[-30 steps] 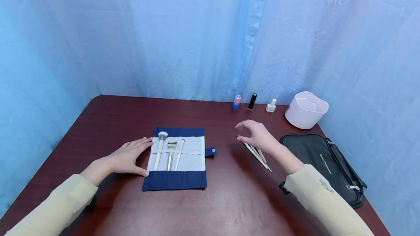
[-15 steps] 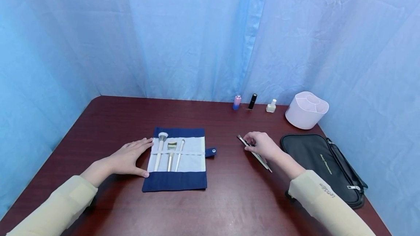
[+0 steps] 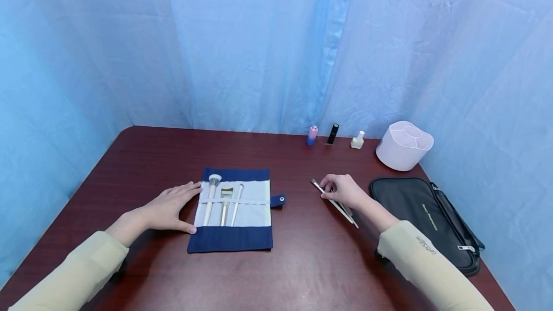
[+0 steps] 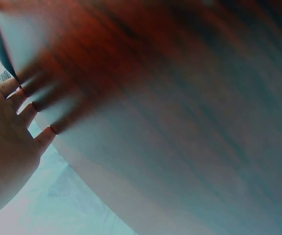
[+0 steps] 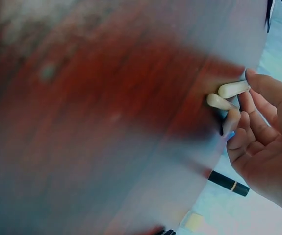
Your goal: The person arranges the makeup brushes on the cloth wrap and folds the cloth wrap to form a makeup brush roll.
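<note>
On the dark red surface [image 3: 302,258], at about 3 o'clock from the open brush roll [image 3: 232,210], the right hand [image 3: 343,190] rests over a small bundle of loose brushes [image 3: 334,201]. Its fingers are curled down around the handles; the right wrist view shows three pale handle ends [image 5: 226,100] sticking out beside the bent fingertips [image 5: 239,142]. The bundle lies slanted, its bristle tips toward 10 o'clock and its handle ends toward 4 o'clock, touching the surface.

At 9 o'clock from the brush roll, the left hand [image 3: 166,208] lies flat with straight fingers, palm down, its fingertips and thumb touching the roll's left edge; it holds nothing. The left wrist view shows the same spread fingers [image 4: 30,115] pressed on the surface, much blurred.

The brush roll is navy with a pale middle band, and three brushes [image 3: 223,200] stand side by side under its strap. A snap tab [image 3: 278,199] sticks out at its 3 o'clock side.

A black zip case [image 3: 427,220] lies just beside the right forearm at 3 o'clock. Beyond it, toward 1 o'clock, stands a pale pink holder [image 3: 403,145]. Near the curtain [image 3: 259,47], at 12 o'clock from the right hand, stand a pink and blue bottle [image 3: 312,135], a black tube [image 3: 332,134] and a small pale bottle [image 3: 356,139], well apart from both hands.
</note>
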Motion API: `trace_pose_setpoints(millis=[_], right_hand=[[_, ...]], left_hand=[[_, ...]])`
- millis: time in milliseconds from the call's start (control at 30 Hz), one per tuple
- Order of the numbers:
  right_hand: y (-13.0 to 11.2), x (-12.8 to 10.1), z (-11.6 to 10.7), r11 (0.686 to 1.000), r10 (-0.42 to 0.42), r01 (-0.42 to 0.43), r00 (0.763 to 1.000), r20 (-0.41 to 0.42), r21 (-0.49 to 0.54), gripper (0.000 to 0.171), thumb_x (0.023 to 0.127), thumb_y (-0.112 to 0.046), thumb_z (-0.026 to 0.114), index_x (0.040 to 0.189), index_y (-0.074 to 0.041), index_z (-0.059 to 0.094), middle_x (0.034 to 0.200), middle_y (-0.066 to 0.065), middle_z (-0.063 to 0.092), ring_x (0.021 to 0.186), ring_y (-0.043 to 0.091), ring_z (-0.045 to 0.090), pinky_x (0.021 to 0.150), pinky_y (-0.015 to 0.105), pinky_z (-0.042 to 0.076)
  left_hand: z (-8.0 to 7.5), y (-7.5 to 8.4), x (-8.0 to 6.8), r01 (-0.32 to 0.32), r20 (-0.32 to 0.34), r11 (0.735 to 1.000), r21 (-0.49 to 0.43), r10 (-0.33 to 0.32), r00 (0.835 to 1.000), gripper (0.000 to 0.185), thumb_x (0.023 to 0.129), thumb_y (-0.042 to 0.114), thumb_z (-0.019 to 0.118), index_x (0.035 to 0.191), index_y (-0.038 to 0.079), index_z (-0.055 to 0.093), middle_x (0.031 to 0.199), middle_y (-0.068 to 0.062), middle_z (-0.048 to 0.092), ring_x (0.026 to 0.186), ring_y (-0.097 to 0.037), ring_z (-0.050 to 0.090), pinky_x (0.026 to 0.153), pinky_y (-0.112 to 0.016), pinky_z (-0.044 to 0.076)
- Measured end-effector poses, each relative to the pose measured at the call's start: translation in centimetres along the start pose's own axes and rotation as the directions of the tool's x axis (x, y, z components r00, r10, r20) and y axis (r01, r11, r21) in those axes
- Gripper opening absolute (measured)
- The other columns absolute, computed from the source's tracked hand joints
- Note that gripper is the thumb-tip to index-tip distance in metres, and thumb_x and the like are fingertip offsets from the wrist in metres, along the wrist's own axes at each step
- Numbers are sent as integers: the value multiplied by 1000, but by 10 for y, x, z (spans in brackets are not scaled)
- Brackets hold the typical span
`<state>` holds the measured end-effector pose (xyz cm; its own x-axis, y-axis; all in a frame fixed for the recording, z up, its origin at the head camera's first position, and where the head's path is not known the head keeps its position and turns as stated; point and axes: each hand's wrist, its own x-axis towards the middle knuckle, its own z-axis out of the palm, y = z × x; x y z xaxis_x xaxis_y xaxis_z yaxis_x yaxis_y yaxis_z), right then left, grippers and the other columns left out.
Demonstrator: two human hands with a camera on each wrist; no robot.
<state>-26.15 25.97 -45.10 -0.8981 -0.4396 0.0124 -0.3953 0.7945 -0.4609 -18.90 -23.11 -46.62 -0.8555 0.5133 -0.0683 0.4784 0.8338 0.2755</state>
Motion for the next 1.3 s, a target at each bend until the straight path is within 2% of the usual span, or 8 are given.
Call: trace_pose_setpoints(millis=[333, 700, 967, 1167, 1300], right_hand=[[-2, 3, 3, 1000, -10, 10, 1000, 16, 30, 18, 78, -14, 77, 91, -11, 65, 68, -7, 60, 60, 8, 53, 55, 22, 45], [-21, 8, -11, 989, -17, 13, 1000, 25, 147, 17, 80, -15, 75, 94, -14, 66, 71, -5, 61, 65, 12, 56, 59, 25, 48], [-44, 13, -27, 973, -58, 59, 998, -9, 225, 18, 80, -15, 74, 97, -15, 67, 75, -2, 63, 66, 15, 58, 59, 27, 50], [-66, 19, -38, 963, -54, 64, 998, -45, 262, 20, 81, -14, 72, 101, -13, 68, 79, 1, 64, 69, 16, 60, 60, 28, 51], [-80, 23, -44, 946, -41, 55, 998, -49, 320, 21, 83, -13, 69, 104, -10, 67, 81, 3, 64, 68, 17, 60, 56, 32, 52]], left_hand=[[-2, 1, 0, 3, 4, 1000, 5, -3, 1000, 112, 66, 77, 63, 146, 6, 33, 153, -13, 29, 139, -36, 26, 107, -61, 25], [-2, 0, 0, -1, 2, 1000, 3, 1, 1000, 112, 66, 77, 62, 146, 5, 33, 153, -13, 29, 139, -37, 26, 106, -61, 25], [-1, 0, -1, 4, 3, 1000, 2, -4, 1000, 112, 65, 77, 62, 146, 5, 33, 153, -14, 29, 139, -37, 26, 106, -61, 25], [0, 0, 0, 0, -4, 1000, 1, 0, 1000, 112, 65, 77, 62, 146, 6, 33, 153, -13, 29, 139, -36, 26, 106, -61, 25], [0, 0, 0, -3, -11, 1000, 2, 3, 1000, 112, 65, 77, 63, 146, 6, 34, 153, -13, 30, 139, -36, 27, 106, -61, 25]])
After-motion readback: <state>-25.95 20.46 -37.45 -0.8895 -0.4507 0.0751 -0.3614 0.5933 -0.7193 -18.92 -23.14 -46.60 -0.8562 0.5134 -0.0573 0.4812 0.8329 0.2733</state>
